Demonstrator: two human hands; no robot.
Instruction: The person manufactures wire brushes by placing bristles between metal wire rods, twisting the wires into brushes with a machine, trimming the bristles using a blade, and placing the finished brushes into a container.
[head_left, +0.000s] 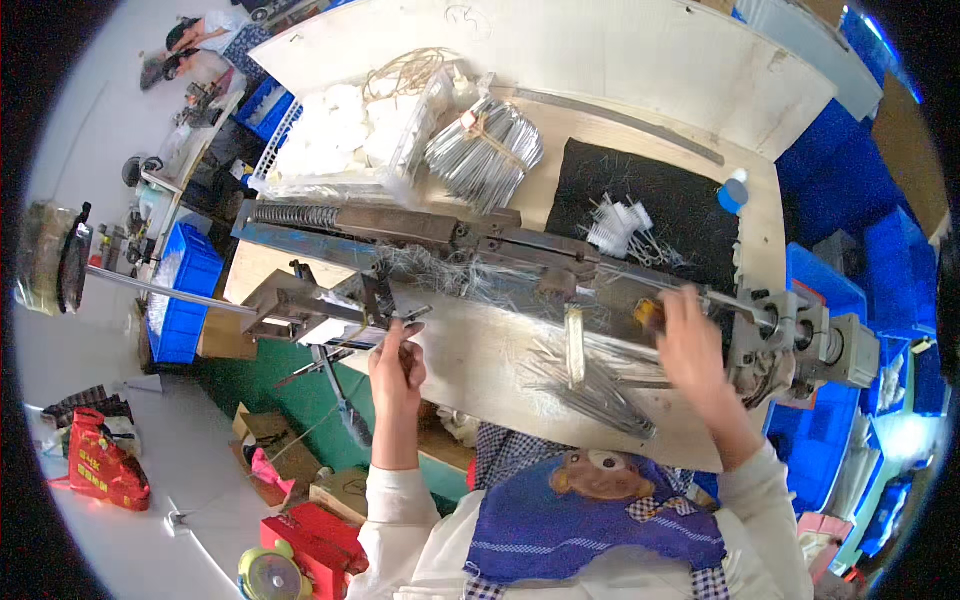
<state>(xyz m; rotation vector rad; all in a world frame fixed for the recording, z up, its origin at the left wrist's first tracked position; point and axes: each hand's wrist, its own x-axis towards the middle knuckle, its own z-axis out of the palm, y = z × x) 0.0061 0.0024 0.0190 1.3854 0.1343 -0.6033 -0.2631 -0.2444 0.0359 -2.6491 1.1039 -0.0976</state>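
My left hand [398, 362] is closed at the right end of a metal feed fixture [300, 308]. Its fingers are curled; whatever they pinch is too small to make out. My right hand [690, 345] is smeared by motion over the front of a long metal machine [520, 255]. Its fingertips are close to a yellow knob-like piece [648, 313]; whether they touch it I cannot tell. Between my hands, a bundle of thin metal wires [600, 395] lies on the wooden table with a pale strip [575, 345] across it. Loose bristles [450, 275] litter the machine's middle.
Behind the machine sit a clear bin of white material [350, 130], a tied wire bundle [485, 150], and a black mat [590, 185] with small white brushes [620, 228]. A blue-capped container [733, 195] stands beside it. A motor-like unit [850, 350] is at the machine's right end.
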